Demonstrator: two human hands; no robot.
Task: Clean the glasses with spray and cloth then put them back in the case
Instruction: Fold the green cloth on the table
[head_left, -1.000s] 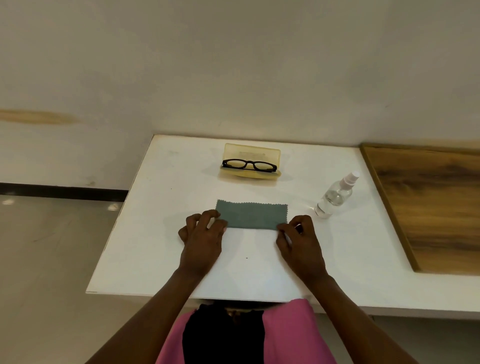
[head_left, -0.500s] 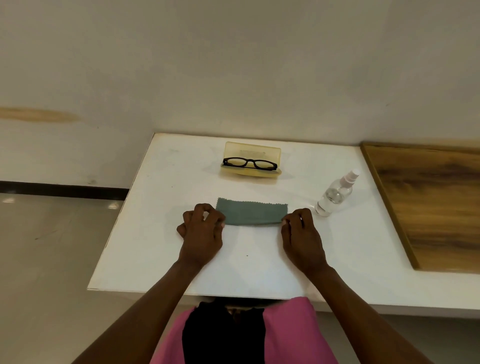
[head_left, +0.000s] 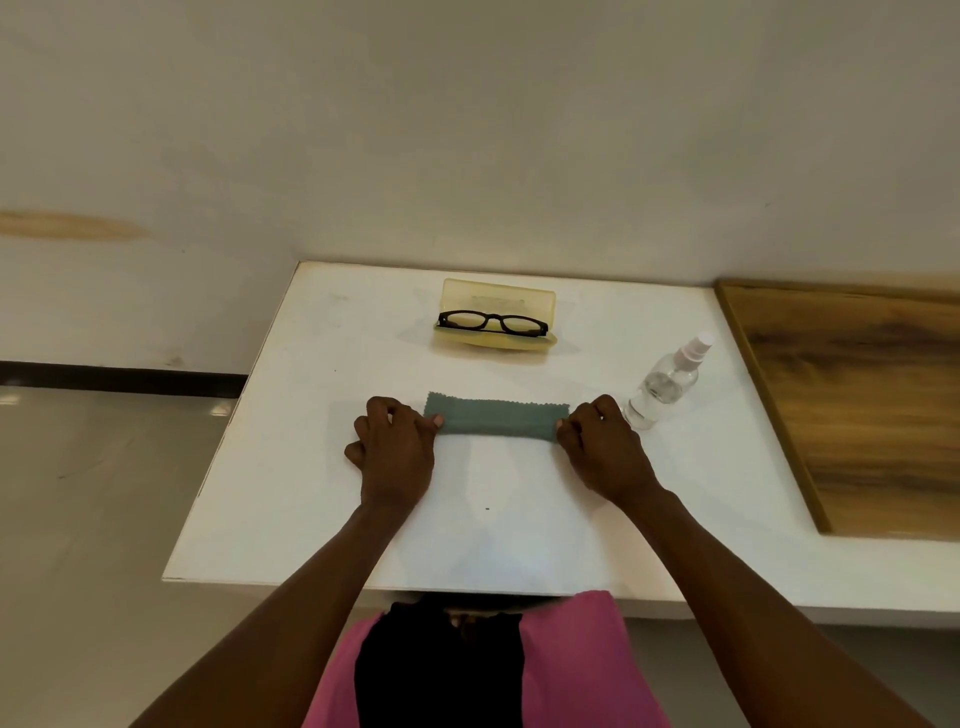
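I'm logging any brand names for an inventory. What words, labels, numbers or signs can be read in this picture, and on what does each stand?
No text can be read.
Case: a faint embossed mark on the inside of the open yellow lid, too blurred to read.
Spray bottle: clear, no readable label or print.
Glasses: black frame, no visible marking.
Cloth: plain grey-green, no print.

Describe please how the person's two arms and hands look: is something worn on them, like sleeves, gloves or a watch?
Both forearms are bare up to the bottom edge of the picture: no sleeves show. The left hand and the right hand wear no gloves, and no watch or bracelet shows on either wrist. Rings cannot be made out. Lower down, pink clothing with a black middle part shows on the body.
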